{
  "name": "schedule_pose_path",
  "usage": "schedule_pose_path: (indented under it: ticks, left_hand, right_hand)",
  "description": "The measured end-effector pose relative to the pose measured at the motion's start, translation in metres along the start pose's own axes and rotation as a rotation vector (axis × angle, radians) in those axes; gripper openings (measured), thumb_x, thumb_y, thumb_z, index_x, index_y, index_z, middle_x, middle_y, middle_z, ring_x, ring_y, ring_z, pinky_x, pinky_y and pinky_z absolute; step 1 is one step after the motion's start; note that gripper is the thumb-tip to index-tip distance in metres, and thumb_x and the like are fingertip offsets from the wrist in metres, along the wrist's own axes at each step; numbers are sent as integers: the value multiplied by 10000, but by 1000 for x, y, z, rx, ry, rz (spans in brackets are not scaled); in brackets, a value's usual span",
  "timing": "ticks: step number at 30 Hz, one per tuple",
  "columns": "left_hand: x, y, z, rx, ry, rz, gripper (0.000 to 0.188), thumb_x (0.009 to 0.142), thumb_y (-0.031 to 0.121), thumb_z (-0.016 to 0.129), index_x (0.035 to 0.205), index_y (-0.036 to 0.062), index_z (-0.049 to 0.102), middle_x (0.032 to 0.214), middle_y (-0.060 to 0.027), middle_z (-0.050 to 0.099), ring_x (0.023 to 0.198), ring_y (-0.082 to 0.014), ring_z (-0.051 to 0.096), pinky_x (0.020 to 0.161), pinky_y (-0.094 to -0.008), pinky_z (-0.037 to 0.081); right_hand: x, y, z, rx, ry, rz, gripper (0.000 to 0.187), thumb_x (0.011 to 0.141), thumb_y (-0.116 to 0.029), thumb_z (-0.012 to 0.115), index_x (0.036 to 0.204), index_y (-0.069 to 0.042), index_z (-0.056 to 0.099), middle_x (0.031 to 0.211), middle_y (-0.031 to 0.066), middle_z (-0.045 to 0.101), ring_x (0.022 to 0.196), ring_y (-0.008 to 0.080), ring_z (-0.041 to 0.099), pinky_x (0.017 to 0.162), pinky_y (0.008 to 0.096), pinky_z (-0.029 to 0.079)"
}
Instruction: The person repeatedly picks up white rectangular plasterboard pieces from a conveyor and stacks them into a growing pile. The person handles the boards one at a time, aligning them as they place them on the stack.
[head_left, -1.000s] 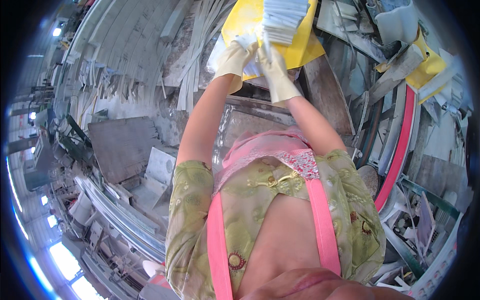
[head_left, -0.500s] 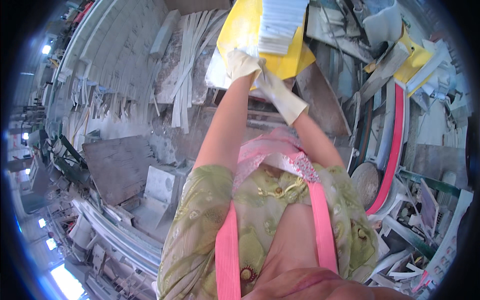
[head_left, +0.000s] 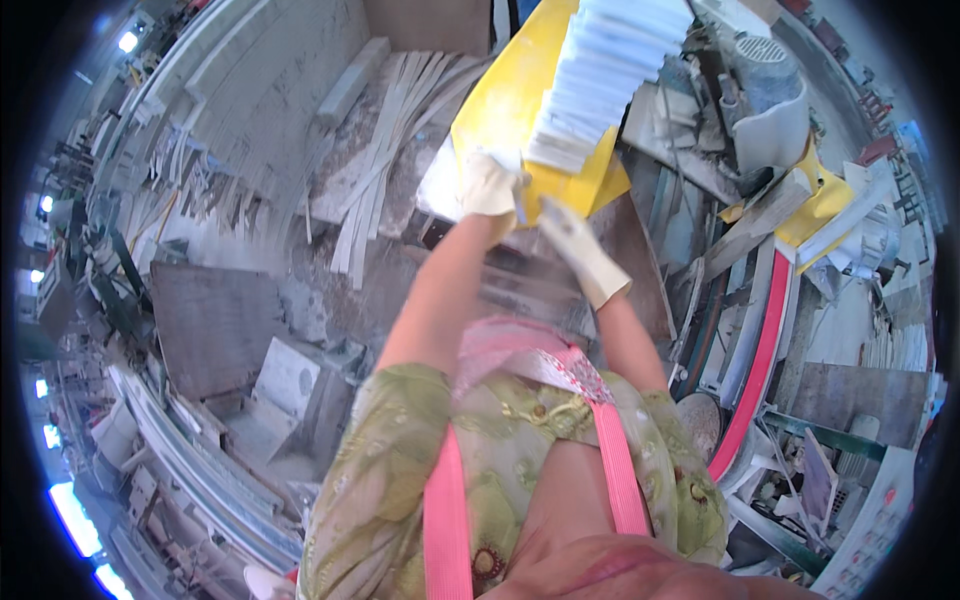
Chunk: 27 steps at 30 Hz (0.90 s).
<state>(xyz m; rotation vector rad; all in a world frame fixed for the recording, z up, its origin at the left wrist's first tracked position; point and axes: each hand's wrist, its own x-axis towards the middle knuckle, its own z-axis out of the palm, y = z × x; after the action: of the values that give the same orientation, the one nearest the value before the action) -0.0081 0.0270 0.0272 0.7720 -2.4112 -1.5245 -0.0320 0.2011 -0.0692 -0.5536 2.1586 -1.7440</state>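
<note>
A yellow sheet [head_left: 500, 100] lies at the top middle. On it rests a tilted stack of thin pale strips [head_left: 600, 75]. Both hands wear cream gloves. At the sheet's near left corner, my left hand [head_left: 490, 188] is closed, fingers curled; what they grip, if anything, is too small to make out. My right hand [head_left: 578, 240] is beside the sheet's near edge, fingertips toward it. Motion blurs its fingers, so their closure cannot be told. A gap separates the two hands. Beneath the sheet's left side a white slab [head_left: 437, 185] shows.
Long pale strips [head_left: 385, 150] lie loose to the left, before rows of stacked pale slabs [head_left: 260, 90]. A brown board [head_left: 640, 260] leans on the right. Beyond it are a red curved band [head_left: 755, 370], a white bucket-like container [head_left: 775, 130] and another yellow sheet [head_left: 825, 200].
My hands have drawn apart, the right moving away from the left and nearer to me. The view has shifted, so the yellow sheet and stack appear lower and further right.
</note>
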Motion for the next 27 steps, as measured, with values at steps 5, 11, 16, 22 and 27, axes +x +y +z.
schedule_pose_path:
  ticks: [5, 11, 16, 22, 27]
  left_hand:
    - [18, -20, -27, -99, -85, -38, 425, 757, 224, 816, 1084, -27, 715, 967, -131, 744, 873, -252, 719, 802, -368, 558]
    - [-2, -54, -78, -511, -172, -184, 702, 828, 294, 744, 1343, -126, 516, 1223, -205, 661, 1130, -265, 657, 988, -357, 497]
    - [7, -96, -148, -672, -138, -127, 659, 841, 290, 733, 1318, -122, 541, 1226, -201, 662, 1100, -273, 672, 971, -360, 517]
    - [28, -151, -245, -656, -42, -142, 726, 771, 278, 810, 1317, -108, 527, 1190, -186, 655, 1055, -272, 670, 919, -337, 523]
    - [39, -188, -297, -690, -92, -208, 670, 787, 266, 794, 1297, -100, 559, 1169, -164, 670, 1043, -243, 677, 913, -323, 521]
  right_hand:
    - [8, 18, -39, 272, 160, 124, 364, 1064, -223, 565, 1296, 52, 622, 1138, 189, 738, 996, 224, 728, 922, 328, 574]
    - [-5, -18, -31, -359, 122, 3, 453, 985, -273, 653, 1326, 23, 614, 1117, 178, 740, 976, 284, 724, 890, 380, 564]
    - [-21, -53, 28, -1028, 77, -442, 657, 818, -263, 772, 1383, -5, 557, 1341, 191, 631, 1303, 329, 546, 1126, 471, 384]
    - [9, -57, 93, -1133, -7, -487, 494, 740, -145, 782, 1189, 5, 640, 1239, 125, 661, 1156, 312, 623, 996, 437, 484]
    - [27, -60, 79, -888, 236, -267, 173, 886, -190, 637, 810, -45, 693, 732, 168, 652, 722, 373, 661, 628, 459, 501]
